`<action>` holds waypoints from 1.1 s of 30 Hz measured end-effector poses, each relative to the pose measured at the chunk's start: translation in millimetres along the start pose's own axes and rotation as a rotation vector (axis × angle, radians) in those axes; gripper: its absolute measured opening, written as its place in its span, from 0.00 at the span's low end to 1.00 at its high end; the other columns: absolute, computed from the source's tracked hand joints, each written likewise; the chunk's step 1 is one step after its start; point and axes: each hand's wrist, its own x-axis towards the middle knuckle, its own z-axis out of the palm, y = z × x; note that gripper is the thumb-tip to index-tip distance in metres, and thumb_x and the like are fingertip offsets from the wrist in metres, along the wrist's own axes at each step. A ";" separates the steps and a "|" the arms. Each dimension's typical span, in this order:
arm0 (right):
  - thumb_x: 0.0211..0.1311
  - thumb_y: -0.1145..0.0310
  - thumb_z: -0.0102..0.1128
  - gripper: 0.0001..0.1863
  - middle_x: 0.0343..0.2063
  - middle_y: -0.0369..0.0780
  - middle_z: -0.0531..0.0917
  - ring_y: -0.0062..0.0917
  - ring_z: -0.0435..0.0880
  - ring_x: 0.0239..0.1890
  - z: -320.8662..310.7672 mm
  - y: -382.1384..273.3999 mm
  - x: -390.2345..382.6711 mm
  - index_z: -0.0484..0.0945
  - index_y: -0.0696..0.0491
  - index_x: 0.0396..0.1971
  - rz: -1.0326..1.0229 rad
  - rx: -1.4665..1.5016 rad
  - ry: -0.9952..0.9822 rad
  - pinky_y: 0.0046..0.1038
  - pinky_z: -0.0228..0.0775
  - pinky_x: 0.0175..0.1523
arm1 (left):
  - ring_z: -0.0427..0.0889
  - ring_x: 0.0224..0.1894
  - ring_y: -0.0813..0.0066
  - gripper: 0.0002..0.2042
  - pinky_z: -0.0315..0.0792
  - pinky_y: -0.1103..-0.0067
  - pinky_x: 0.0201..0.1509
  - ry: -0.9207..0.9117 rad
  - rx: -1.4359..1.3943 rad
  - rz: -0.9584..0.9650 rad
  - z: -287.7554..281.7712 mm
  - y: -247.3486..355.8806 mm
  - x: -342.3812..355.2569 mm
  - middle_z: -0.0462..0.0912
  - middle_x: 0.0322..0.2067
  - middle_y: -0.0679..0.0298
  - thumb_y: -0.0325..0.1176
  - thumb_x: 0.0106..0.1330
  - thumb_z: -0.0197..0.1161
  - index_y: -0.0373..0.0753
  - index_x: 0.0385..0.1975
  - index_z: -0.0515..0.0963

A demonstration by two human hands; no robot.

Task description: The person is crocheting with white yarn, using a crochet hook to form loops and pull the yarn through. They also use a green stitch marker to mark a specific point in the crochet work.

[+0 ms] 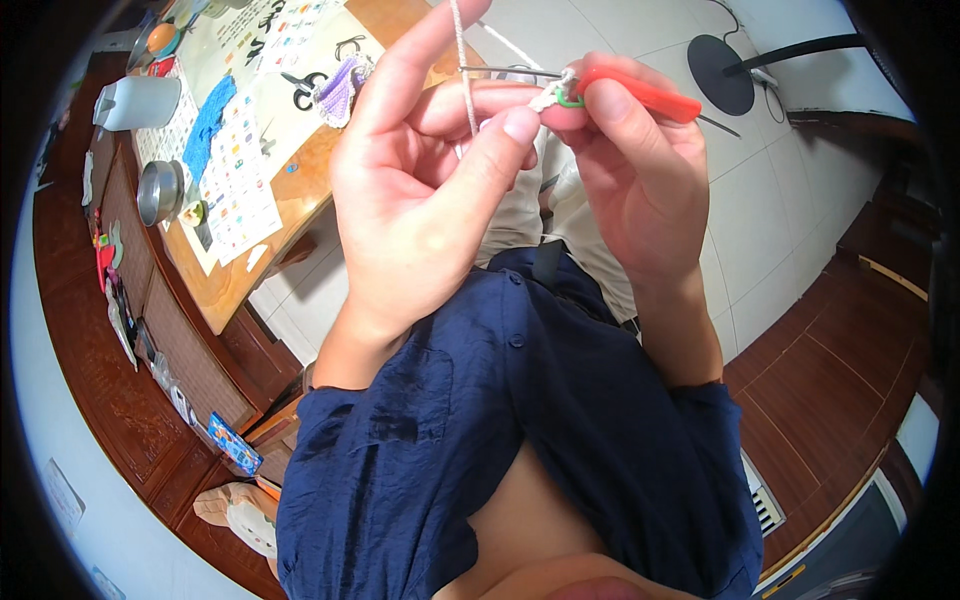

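Item: crochet hook (640, 93), red-orange handle, thin metal shaft, lying level above my lap. I am seeing a small white stitch piece with a green ring (560, 95) sitting at its neck. Yarn (462, 60): pale, running taut upward. My right hand (640, 170) is pinching the handle; my left hand (430, 190) is closing thumb and fingers on the yarn, index finger raised. Wooden worktop (300, 190) is lying far left.

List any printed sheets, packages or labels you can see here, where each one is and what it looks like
Chart sheet: on the wooden table at left, long white paper with rows of small coloured squares.
Poster: top of table, pale, with large dark marks, under scissors.
Blue packet: low on the cabinet at left, small, rectangular, bright blue.
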 end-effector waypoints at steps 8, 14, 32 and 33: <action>0.66 0.73 0.59 0.11 0.36 0.42 0.85 0.21 0.82 0.38 -6.8 4.2 1.2 0.80 0.60 0.45 0.100 0.140 -0.042 0.21 0.70 0.47 | 0.79 0.35 0.84 0.30 0.71 0.89 0.36 0.065 0.038 0.031 2.2 0.0 2.1 0.84 0.40 0.57 0.19 0.66 0.58 0.28 0.68 0.56; 0.66 0.71 0.60 0.12 0.37 0.40 0.84 0.20 0.82 0.38 -1.8 2.0 -1.4 0.80 0.60 0.46 0.139 0.187 0.030 0.19 0.73 0.44 | 0.79 0.35 0.84 0.30 0.71 0.89 0.36 0.107 0.049 0.052 0.9 -5.1 3.7 0.84 0.39 0.58 0.19 0.66 0.59 0.28 0.68 0.57; 0.66 0.69 0.61 0.13 0.35 0.39 0.85 0.19 0.83 0.38 -4.0 3.9 -4.2 0.80 0.59 0.47 0.180 0.242 0.076 0.19 0.74 0.43 | 0.78 0.33 0.83 0.32 0.73 0.88 0.34 0.056 -0.059 0.005 1.5 -5.4 6.5 0.81 0.37 0.59 0.18 0.65 0.59 0.29 0.69 0.55; 0.66 0.69 0.61 0.13 0.35 0.39 0.85 0.19 0.83 0.38 -3.9 3.8 -4.4 0.80 0.59 0.47 0.179 0.242 0.077 0.19 0.74 0.43 | 0.78 0.33 0.83 0.32 0.73 0.88 0.34 0.055 -0.059 0.004 1.1 -6.7 6.8 0.81 0.37 0.59 0.18 0.65 0.59 0.29 0.69 0.55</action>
